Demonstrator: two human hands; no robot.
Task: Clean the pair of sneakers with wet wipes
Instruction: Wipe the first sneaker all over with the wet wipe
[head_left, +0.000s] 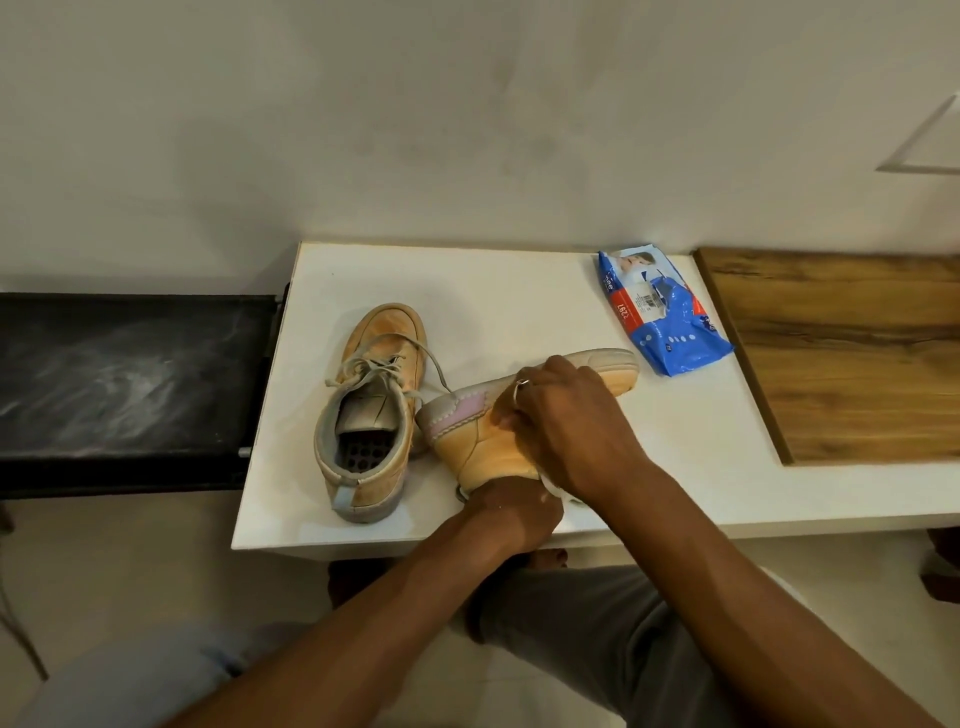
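Right hand (566, 426) is curled round the wet wipe (551, 486), pressed against the tipped sneaker (483, 441); left hand (511, 512) is tucked at the collar, grip hidden. Short firm strokes are advised.

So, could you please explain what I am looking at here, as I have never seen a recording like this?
There is no machine here: a person works with bare hands. The single picture comes from a camera worn on their head, looking forward and down. On the white table are two tan sneakers. The upright sneaker stands on its sole, and the tipped sneaker lies on its side. The left hand grips the tipped sneaker at its ankle end. The right hand presses a white wet wipe against its side. A blue pack of wipes lies further back, near a wooden board. A black bench stands to the left.
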